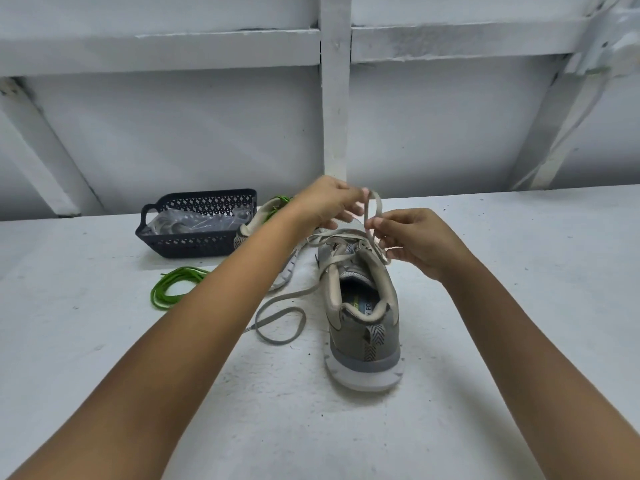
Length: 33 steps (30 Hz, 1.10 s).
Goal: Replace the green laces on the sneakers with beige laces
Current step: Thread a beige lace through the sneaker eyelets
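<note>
Head view, looking down over both forearms at a grey sneaker that stands upright on the white desk, heel toward the person and toe pointing away. Both hands meet just above the front of its opening. The left hand has its fingers curled and pinches the top of a raised loop of the beige lace. The right hand, just beside it, pinches the same lace lower down between thumb and fingertips, its other fingers curled loosely. The loop is blurred, so it seems to be one strand folded over, though I cannot be sure. Below the hands the beige lace crosses the upper eyelets. One free end runs down past the left forearm and lies in a slack curl on the desk, left of the shoe.

Behind the left wrist, partly hidden by the forearm, lies a second sneaker, with a green lace showing at its top. Further left of the left hand sits a dark perforated basket holding a clear plastic bag. Nearer the person than the basket, a loose green lace lies coiled on the desk, apart from both shoes. A white framed wall rises beyond the hands.
</note>
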{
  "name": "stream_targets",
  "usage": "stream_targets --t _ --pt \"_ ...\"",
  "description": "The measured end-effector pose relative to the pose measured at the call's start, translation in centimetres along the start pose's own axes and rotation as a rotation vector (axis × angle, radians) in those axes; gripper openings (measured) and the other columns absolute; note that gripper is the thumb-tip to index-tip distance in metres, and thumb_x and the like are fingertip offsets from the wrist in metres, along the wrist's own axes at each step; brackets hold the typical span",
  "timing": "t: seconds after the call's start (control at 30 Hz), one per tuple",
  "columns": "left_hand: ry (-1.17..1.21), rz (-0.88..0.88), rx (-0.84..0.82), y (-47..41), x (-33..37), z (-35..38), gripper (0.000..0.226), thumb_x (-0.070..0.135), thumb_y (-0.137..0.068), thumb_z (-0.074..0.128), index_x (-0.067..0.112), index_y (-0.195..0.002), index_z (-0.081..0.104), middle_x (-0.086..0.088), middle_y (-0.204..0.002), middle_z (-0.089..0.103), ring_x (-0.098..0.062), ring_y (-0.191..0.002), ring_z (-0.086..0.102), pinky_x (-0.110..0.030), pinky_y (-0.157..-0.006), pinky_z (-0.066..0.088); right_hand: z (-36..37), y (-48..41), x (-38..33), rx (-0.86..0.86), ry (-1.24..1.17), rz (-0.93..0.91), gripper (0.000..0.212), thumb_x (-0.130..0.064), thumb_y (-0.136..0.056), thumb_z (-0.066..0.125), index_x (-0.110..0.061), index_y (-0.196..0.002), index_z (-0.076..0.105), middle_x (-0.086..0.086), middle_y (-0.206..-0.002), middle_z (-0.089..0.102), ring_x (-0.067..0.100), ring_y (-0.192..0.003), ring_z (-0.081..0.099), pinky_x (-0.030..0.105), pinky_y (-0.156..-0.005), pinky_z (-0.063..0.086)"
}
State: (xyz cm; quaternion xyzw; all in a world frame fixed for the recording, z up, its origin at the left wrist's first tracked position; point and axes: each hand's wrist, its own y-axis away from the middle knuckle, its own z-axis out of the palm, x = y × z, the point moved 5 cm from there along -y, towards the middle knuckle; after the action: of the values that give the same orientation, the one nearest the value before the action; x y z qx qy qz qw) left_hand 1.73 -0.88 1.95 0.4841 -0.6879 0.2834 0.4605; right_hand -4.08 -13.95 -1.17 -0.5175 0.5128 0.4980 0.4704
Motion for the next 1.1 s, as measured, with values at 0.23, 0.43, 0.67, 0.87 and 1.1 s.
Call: stream_targets --t 0.23,0.43,0.67,0.87,1.1 --pt "-0.619 -0.058 -0.056 -0.5 -3.1 1.5 0.020 0.016 -0.088 0.057 0.003 -0.092 0.072 0.000 -0.056 0.049 -0.008 -0.047 0.040 -0.020 -0.046 0.032 -0.1 -1.6 3.0 0.214 -0.149 0.022 0.008 0.005 -0.090 0.055 0.002 -0.093 0.062 0.009 -0.067 0.055 0.005 -0.048 0.056 0.017 -0.051 0.051" --pt "-0.564 -0.033 -0.040 -1.3 -3.4 2.4 0.017 0.010 -0.084 0.062 0.012 -0.096 0.074 -0.002 -0.076 0.060 -0.004 -0.052 0.043 -0.016 -0.047 0.033 0.3 -2.1 4.2 0.443 0.031 -0.014 0.005 0.001 -0.085 0.063 -0.002 -0.084 0.060 0.002 -0.063 0.060 -0.001 -0.042 0.055 0.012 -0.046 0.044" --pt "-0.483 -0.056 -0.007 -1.8 -4.5 2.8 0.010 0.004 -0.081 0.062 0.010 -0.084 0.069 0.005 -0.068 0.055 -0.013 -0.071 0.051 -0.022 -0.058 0.040 0.1 -1.6 4.1 0.530 0.159 -0.068 0.007 0.000 -0.086 0.061 0.005 -0.091 0.062 -0.001 -0.066 0.057 -0.014 -0.040 0.050 0.001 -0.041 0.032" --pt "-0.503 -0.077 -0.034 -2.2 -4.9 2.9 0.014 0.005 -0.082 0.062 0.015 -0.073 0.067 0.004 -0.063 0.057 -0.009 -0.057 0.048 -0.020 -0.055 0.039 0.1 -1.7 4.3 0.520 0.171 -0.060 0.010 -0.002 -0.086 0.062 0.005 -0.092 0.064 -0.001 -0.068 0.059 -0.012 -0.041 0.051 0.001 -0.042 0.033" --pt "-0.489 -0.070 -0.011 -2.1 -5.3 2.9 0.018 0.010 -0.084 0.063 0.011 -0.098 0.074 -0.009 -0.097 0.072 -0.013 -0.076 0.055 -0.025 -0.075 0.044 0.0 -1.6 4.5 0.538 0.172 -0.061 0.009 -0.007 -0.085 0.065 0.001 -0.090 0.065 -0.010 -0.064 0.057 -0.016 -0.043 0.050 0.000 -0.047 0.034"
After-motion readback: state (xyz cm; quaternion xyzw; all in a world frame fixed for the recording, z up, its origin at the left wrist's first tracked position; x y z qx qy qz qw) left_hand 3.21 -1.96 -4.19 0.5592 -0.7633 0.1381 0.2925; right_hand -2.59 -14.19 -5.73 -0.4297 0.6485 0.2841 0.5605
